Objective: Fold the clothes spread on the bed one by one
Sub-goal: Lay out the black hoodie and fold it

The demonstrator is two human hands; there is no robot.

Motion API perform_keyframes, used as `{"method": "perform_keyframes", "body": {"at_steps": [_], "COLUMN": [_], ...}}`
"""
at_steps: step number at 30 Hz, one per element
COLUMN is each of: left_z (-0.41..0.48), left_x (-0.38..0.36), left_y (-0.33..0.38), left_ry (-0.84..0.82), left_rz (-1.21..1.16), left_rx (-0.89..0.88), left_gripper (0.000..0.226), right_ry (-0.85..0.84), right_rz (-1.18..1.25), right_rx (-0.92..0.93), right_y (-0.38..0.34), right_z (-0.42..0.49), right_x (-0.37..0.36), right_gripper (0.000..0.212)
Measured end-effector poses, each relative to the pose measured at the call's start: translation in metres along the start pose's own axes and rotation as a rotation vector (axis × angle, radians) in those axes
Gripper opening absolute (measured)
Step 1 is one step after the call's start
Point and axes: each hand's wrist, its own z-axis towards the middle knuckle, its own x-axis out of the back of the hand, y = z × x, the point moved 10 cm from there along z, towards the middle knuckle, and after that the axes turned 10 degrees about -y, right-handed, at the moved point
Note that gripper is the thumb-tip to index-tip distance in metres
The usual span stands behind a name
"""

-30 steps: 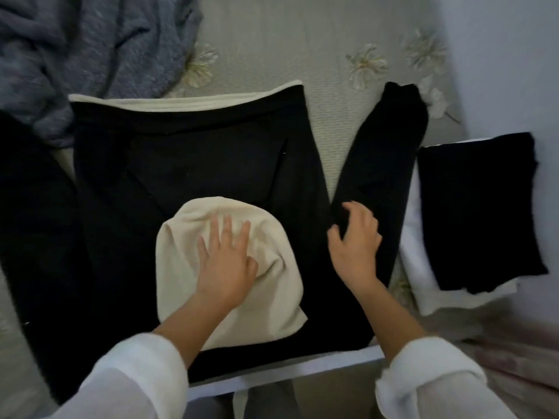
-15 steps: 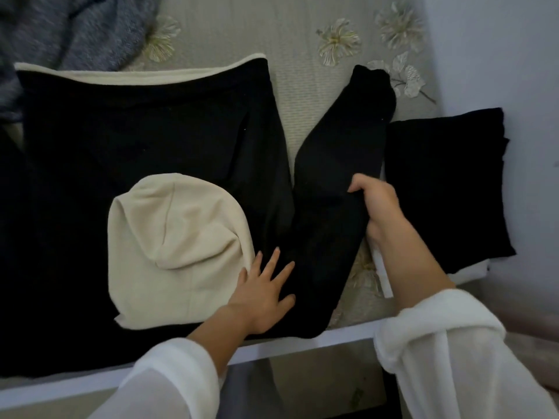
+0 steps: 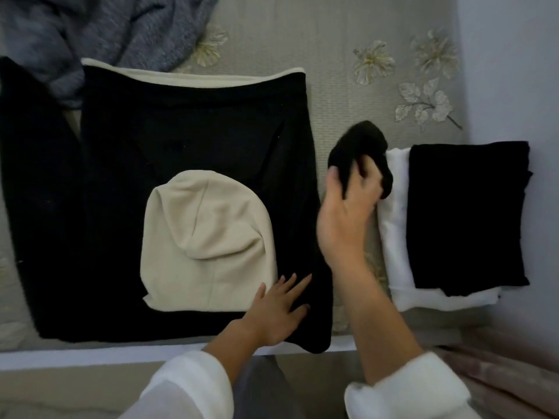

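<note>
— What has changed in the last half second?
— The black sleeve (image 3: 360, 140) lay stretched flat across the bed (image 3: 332, 55). Now the person's right hand (image 3: 348, 213) has bunched its far end and lifted it.
— And reading from the left?
— A grey knit garment (image 3: 106, 31) is heaped in the far left corner, its edge lying over a dark garment (image 3: 36, 176) at the left border. Next comes the black hoodie (image 3: 181, 131), spread flat up to the bed's front edge, with a cream strip along its far hem. Its cream hood (image 3: 208, 240) is laid flat on the body.
— The hands?
— The left hand (image 3: 278, 309) is flat, fingers straight, pressing the black fabric just right of the hood. The right hand is raised above the bed, fingers curled round the sleeve's end.
— Further right?
— A folded white garment (image 3: 393, 237) lies with a folded black garment (image 3: 469, 213) on top, beside the wall (image 3: 514, 71).
</note>
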Motion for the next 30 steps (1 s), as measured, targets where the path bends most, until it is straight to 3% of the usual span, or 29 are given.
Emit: {"method": "perform_keyframes", "body": {"at_steps": [2, 4, 6, 8, 11, 15, 17, 20, 22, 26, 28, 30], "left_z": [-0.007, -0.016, -0.026, -0.040, -0.063, -0.064, -0.062, -0.070, -0.066, -0.022, -0.020, -0.032], "left_x": [-0.001, -0.008, -0.014, -0.008, 0.015, 0.033, 0.056, 0.113, 0.142, 0.154, 0.165, 0.177], "left_y": [0.001, -0.001, -0.006, -0.015, -0.037, -0.078, -0.097, -0.120, -0.130, -0.119, -0.123, -0.135], "left_ry": [0.027, 0.026, 0.041, 0.133, 0.310, 0.295, 0.390, 0.732, 0.843, 0.513, 0.551, 0.671], "left_rz": [0.227, 0.407, 0.453, 0.371, 0.159, -0.019, -0.180, -0.511, -0.797, -1.398, -1.347, -1.120], "left_rx": [-0.047, -0.078, -0.110, -0.159, -0.221, -0.101, -0.003, 0.124, 0.164, 0.222, 0.315, 0.502], "left_gripper": [0.051, 0.049, 0.047, 0.045, 0.048, 0.047, 0.039, 0.028, 0.024, 0.021, 0.022, 0.037], "right_ry": [-0.374, -0.879, -1.300, -1.447, -1.317, -0.966, -0.969, -1.076, -1.050, -0.886, -0.801, -0.823], "right_rz": [-0.324, -0.631, -0.869, -0.959, -0.843, -0.732, -0.789, -0.825, -0.810, -0.728, -0.708, -0.757], "right_rx": [0.175, 0.311, 0.274, 0.167, 0.164, 0.122, 0.103, 0.086, 0.080, 0.045, -0.024, -0.089], "right_y": [-0.015, 0.004, 0.053, 0.090, 0.101, 0.099, 0.110, 0.129, 0.133, 0.122, 0.122, 0.133], "right_z": [-0.001, -0.031, -0.069, -0.087, -0.089, -0.066, -0.064, -0.078, -0.083, -0.064, -0.051, -0.051], "right_x": [-0.078, -0.156, -0.191, -0.193, -0.183, -0.154, -0.143, -0.135, -0.132, -0.133, -0.129, -0.125], "right_gripper": [0.049, 0.052, 0.052, 0.050, 0.049, 0.047, 0.056, 0.078, 0.084, 0.072, 0.076, 0.089]}}
